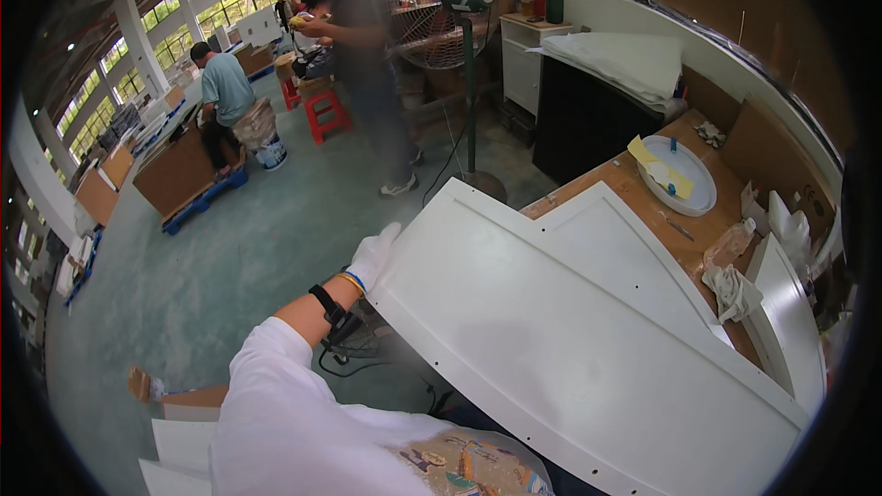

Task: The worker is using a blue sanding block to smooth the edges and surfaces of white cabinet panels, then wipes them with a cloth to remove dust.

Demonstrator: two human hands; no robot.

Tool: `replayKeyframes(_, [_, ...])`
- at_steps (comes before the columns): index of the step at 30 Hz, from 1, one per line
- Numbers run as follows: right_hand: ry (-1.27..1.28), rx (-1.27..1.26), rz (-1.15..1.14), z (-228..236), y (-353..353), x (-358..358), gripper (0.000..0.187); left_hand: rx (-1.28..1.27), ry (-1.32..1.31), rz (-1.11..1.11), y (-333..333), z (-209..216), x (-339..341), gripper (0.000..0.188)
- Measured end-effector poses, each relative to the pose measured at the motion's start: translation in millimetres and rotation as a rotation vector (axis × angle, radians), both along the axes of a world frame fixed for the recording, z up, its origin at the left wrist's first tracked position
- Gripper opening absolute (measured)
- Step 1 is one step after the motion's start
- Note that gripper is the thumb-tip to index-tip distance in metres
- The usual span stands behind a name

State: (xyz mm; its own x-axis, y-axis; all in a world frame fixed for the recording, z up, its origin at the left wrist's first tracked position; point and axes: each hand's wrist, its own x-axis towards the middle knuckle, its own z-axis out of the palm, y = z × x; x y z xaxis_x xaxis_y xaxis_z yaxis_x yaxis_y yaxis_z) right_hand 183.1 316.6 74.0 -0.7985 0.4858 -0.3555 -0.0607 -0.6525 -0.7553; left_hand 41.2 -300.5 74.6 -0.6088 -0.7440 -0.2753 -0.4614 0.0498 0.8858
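Note:
My left hand [372,259], in a white glove, grips the left edge of a large white panel [542,331]. The panel has a raised border and small dark holes along its edges, and it lies tilted across the front of me. Part of my fingers is hidden at the panel's edge. Under its far side, a second white panel [634,243] with a curved edge rests on the wooden workbench [588,172]. My right hand is out of sight.
On the bench stand a white oval tray [706,193], a clear plastic bottle [730,243] and a crumpled cloth [735,294]. A floor fan [469,83] stands beyond the panel. Nearby, a co-worker [363,64] stands and another person [225,92] sits. White boards [179,445] lie at lower left.

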Motion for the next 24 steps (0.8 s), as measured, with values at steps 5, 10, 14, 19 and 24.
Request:
replayKeyframes(5, [-0.010, 0.032, -0.005, 7, -6, -3, 0.025, -0.081, -0.025, -0.013, -2, -5, 1, 0.068])
replayKeyframes(10, [0.017, 0.054, -0.021, 14, -15, -5, 0.025, -0.091, -0.023, -0.023, 3, -4, 3, 0.069])
replayKeyframes(14, [0.009, 0.039, 0.000, 2, 0, -2, 0.025, -0.077, -0.023, -0.008, 12, 5, 4, 0.069])
replayKeyframes(19, [0.000, 0.049, 0.004, 3, 0, -2, 0.025, -0.109, -0.032, -0.005, 2, -7, 4, 0.067])
replayKeyframes(24, [-0.010, 0.030, 0.033, 8, -2, -3, 0.022, -0.049, -0.019, 0.003, 8, -4, 3, 0.067])
